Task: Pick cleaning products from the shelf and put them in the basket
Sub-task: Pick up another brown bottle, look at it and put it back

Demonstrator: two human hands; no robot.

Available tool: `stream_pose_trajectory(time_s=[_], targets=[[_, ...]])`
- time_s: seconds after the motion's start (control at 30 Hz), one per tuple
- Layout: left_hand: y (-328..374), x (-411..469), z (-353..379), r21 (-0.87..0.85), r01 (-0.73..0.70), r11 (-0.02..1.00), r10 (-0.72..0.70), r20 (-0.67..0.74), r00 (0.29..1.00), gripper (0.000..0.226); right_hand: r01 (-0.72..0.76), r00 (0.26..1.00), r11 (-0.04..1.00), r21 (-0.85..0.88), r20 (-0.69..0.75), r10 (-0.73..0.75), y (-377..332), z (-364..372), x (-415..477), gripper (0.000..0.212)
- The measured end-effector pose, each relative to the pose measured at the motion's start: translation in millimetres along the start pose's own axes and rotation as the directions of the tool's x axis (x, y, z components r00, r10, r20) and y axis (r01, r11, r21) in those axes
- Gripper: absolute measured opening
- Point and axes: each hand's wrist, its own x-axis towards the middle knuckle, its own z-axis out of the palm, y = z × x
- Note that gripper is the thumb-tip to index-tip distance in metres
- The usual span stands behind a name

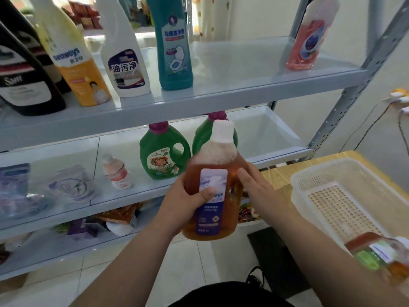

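Note:
I hold a large bottle of amber liquid (pixel 215 173) with a white cap and a blue and white label, upright in front of the middle shelf (pixel 66 151). My left hand (pixel 183 202) grips its left side with the thumb across the label. My right hand (pixel 254 187) presses flat against its right side, fingers straight. A white perforated basket (pixel 309 176) stands on a wooden table (pixel 274 173) to the right. One bottle with an orange body and green label (pixel 380 253) lies in the basket's near end.
The top shelf (pixel 243 85) carries a black jug (pixel 24 85), a yellow bottle (pixel 73 60), a white spray bottle (pixel 126 63), a teal toilet cleaner (pixel 174 47) and a red bottle (pixel 307 41). Two green jugs (pixel 163 151), a small bottle (pixel 117 171) and pouches (pixel 13 189) stand on the middle shelf.

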Motion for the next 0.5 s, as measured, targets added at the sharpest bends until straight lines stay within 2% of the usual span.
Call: stream_pose_trajectory(time_s=[0.07, 0.13, 0.2, 0.33, 0.5], targets=[[24.3, 7.9, 9.1, -0.117, -0.031, 0.993, 0.026, -0.040, 0.999, 0.077, -0.062, 0.997, 0.996, 0.059, -0.039, 0.064, -5.5, -4.2, 2.5, 0.038], [49.7, 19.0, 16.9, -0.170, -0.080, 0.982, 0.071, -0.056, 0.996, 0.070, -0.034, 0.995, 0.996, 0.082, -0.094, 0.042, -19.9, -12.6, 11.3, 0.046], [75.5, 31.3, 25.9, -0.170, -0.137, 0.976, 0.127, -0.064, 0.990, 0.072, 0.018, 0.989, 0.993, 0.119, -0.147, 0.000, -41.7, -24.3, 23.1, 0.048], [117.7, 60.2, 40.8, -0.165, -0.216, 0.962, 0.207, -0.067, 0.976, 0.077, 0.108, 0.966, 0.984, 0.143, -0.250, -0.070, -74.3, -49.8, 53.2, 0.025], [183.5, 97.8, 53.8, -0.160, -0.336, 0.928, 0.338, -0.017, 0.941, 0.076, 0.268, 0.894, 0.955, 0.126, -0.401, -0.198, -118.4, -86.6, 98.2, 0.023]])
